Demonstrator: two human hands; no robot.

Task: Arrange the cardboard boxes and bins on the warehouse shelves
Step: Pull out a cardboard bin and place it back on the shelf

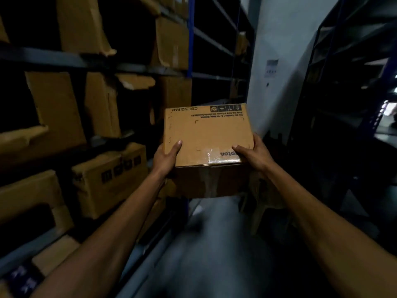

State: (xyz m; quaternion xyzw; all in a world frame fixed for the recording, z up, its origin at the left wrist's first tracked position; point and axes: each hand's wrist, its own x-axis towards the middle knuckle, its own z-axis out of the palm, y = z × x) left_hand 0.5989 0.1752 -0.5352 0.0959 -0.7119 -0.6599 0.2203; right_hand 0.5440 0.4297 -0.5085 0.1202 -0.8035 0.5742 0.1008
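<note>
The cardboard box (207,136) is gripped at its near corners by the left hand (166,159) and right hand (254,153), carried in the aisle beside the shelves (96,63), and should be kept level until a free gap is found.

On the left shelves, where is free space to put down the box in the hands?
A dark gap opens on the middle shelf between the torn box and the box beside the blue post. Another lies above it. The lower shelf is crowded. Both hands hold the ceiling fan box.
</note>
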